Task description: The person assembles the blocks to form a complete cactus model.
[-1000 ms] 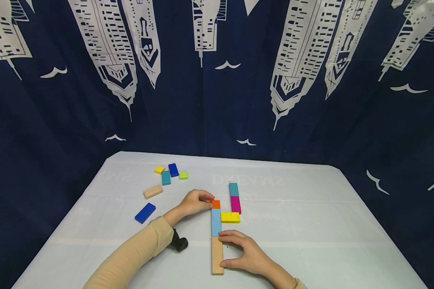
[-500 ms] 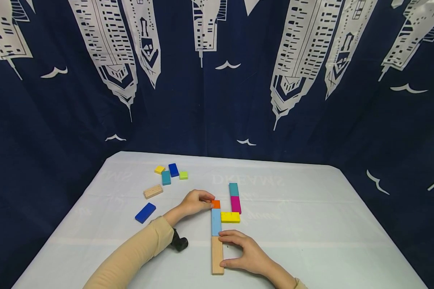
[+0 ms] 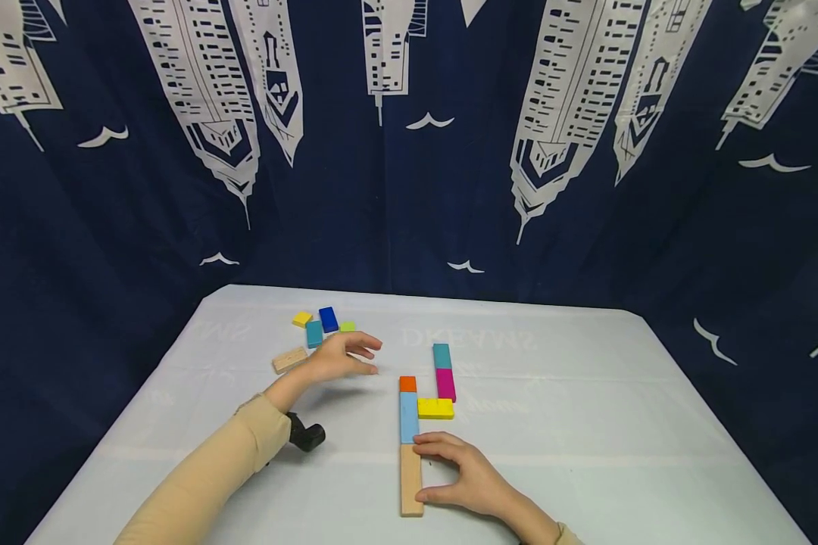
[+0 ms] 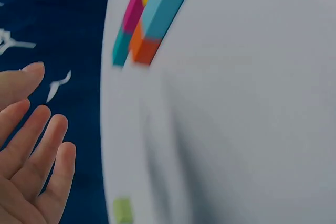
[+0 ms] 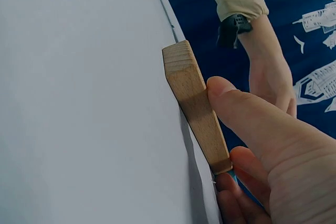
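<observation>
In the head view my left hand (image 3: 341,356) hovers over the table left of the block row, fingers spread and holding nothing. My right hand (image 3: 466,477) rests thumb and fingertips along the right side of a long plain wooden block (image 3: 411,484). Beyond that block, in one straight line, lie a light blue block (image 3: 408,416) and a small orange block (image 3: 407,384). A yellow block (image 3: 436,409) sits crosswise against the light blue one's right side. From its far right end run a magenta block (image 3: 445,384) and a teal block (image 3: 441,355).
Past my left hand lie loose blocks: a wooden one (image 3: 289,360), a teal one (image 3: 314,334), a dark blue one (image 3: 328,319), a small yellow one (image 3: 302,319) and a partly covered lime one (image 3: 348,326). A patterned navy cloth (image 3: 382,189) hangs behind the white table (image 3: 586,424).
My left hand has let go of the orange block and moved left and away, its arm now covering a dark blue block. My right hand stays at the long wooden block.
</observation>
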`<state>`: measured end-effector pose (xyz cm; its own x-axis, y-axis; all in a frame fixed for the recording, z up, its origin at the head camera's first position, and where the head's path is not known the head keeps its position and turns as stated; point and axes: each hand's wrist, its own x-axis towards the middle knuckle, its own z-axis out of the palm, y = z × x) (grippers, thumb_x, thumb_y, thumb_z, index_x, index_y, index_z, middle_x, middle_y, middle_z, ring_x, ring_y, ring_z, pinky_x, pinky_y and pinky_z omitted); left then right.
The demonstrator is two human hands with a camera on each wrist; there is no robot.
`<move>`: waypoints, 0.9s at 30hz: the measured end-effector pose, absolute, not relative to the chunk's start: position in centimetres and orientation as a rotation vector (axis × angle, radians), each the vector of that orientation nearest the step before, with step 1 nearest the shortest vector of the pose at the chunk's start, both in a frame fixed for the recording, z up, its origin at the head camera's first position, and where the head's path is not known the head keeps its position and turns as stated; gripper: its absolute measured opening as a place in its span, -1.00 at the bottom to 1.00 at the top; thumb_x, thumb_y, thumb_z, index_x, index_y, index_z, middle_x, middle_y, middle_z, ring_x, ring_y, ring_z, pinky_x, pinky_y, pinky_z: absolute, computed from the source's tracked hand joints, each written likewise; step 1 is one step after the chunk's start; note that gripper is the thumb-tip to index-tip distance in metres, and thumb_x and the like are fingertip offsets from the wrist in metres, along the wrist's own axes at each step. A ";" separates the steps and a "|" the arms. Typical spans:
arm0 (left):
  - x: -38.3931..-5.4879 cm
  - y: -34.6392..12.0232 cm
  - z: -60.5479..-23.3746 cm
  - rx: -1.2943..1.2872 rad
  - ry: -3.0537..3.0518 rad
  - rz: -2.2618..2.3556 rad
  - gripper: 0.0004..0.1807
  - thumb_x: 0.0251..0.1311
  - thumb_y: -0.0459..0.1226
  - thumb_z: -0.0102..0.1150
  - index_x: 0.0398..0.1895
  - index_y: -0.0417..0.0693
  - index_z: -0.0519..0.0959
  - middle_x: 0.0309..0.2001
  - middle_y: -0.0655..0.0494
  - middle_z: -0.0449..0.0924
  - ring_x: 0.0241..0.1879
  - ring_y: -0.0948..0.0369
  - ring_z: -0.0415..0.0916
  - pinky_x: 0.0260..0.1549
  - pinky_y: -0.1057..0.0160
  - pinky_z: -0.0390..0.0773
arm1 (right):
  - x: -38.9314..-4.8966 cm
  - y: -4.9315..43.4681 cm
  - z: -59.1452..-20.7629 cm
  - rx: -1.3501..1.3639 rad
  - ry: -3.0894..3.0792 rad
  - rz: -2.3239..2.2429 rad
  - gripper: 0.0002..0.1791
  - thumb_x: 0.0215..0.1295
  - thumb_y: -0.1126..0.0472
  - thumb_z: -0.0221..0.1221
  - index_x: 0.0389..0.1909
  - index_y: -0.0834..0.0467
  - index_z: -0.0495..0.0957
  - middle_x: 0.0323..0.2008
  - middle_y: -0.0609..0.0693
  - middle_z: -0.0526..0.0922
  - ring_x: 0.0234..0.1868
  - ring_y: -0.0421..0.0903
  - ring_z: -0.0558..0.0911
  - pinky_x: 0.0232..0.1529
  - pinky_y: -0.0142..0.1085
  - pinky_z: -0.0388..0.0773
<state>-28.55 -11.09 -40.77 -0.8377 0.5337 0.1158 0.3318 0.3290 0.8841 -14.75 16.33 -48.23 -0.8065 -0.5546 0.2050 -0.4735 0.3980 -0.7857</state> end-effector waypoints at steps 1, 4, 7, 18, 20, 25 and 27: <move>-28.6 -11.9 -40.3 0.787 2.388 1.535 -0.50 -0.02 -0.38 0.38 0.04 -0.30 0.52 0.05 -0.19 0.52 -0.01 -0.02 0.52 -0.12 0.17 0.58 | -14.8 16.3 -48.2 -0.940 2.550 -1.388 -0.36 -0.05 -0.10 0.40 0.10 0.04 0.54 0.15 -0.13 0.48 0.15 -0.17 0.46 0.18 -0.28 0.37; -28.5 -14.4 -39.2 0.758 2.407 1.545 -0.48 -0.04 -0.36 0.40 0.05 -0.31 0.51 0.06 -0.21 0.50 0.01 -0.04 0.50 -0.06 0.10 0.55 | -14.8 16.3 -48.2 -0.943 2.552 -1.390 -0.36 -0.05 -0.09 0.40 0.10 0.04 0.54 0.15 -0.13 0.48 0.15 -0.16 0.46 0.18 -0.28 0.37; -28.3 -17.0 -38.7 0.719 2.459 1.507 -0.46 -0.04 -0.33 0.41 0.05 -0.31 0.51 0.05 -0.18 0.52 0.02 -0.04 0.50 -0.01 0.06 0.51 | -14.8 16.3 -48.2 -0.944 2.558 -1.382 -0.36 -0.05 -0.10 0.40 0.10 0.04 0.54 0.15 -0.14 0.48 0.16 -0.17 0.45 0.19 -0.27 0.36; -27.0 -23.4 -39.9 0.562 2.432 1.350 -0.41 -0.03 -0.29 0.39 0.11 -0.31 0.46 0.07 -0.20 0.51 0.06 -0.07 0.46 -0.02 0.10 0.52 | -14.7 16.3 -48.2 -0.942 2.573 -1.386 -0.36 -0.06 -0.10 0.40 0.09 0.03 0.54 0.15 -0.12 0.49 0.14 -0.18 0.46 0.18 -0.30 0.37; -26.8 -24.1 -40.4 0.531 2.435 1.337 -0.40 -0.03 -0.30 0.39 0.12 -0.32 0.45 0.07 -0.20 0.51 0.07 -0.07 0.46 0.01 0.05 0.49 | -14.7 16.3 -48.1 -0.937 2.571 -1.385 -0.36 -0.06 -0.10 0.40 0.09 0.03 0.54 0.15 -0.12 0.49 0.14 -0.18 0.46 0.18 -0.30 0.37; -26.3 -25.5 -41.9 0.445 2.403 1.360 -0.37 -0.03 -0.31 0.39 0.15 -0.32 0.43 0.11 -0.21 0.49 0.08 -0.06 0.46 0.07 0.02 0.44 | -14.6 16.3 -48.2 -0.942 2.573 -1.385 -0.36 -0.06 -0.09 0.41 0.09 0.04 0.54 0.15 -0.12 0.48 0.15 -0.18 0.46 0.18 -0.30 0.37; -26.2 -25.9 -42.5 0.442 2.363 1.383 -0.36 -0.04 -0.33 0.39 0.16 -0.35 0.41 0.13 -0.25 0.46 0.08 -0.07 0.45 0.05 0.05 0.46 | -14.6 16.3 -48.2 -0.948 2.573 -1.385 -0.36 -0.06 -0.10 0.40 0.09 0.04 0.54 0.15 -0.12 0.49 0.15 -0.18 0.46 0.18 -0.30 0.37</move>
<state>-26.18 -25.89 -42.54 -0.8839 0.4419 -0.1528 0.0832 0.4701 0.8787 -14.64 16.25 -48.19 -0.8075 -0.5475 0.2194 -0.4846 0.4036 -0.7761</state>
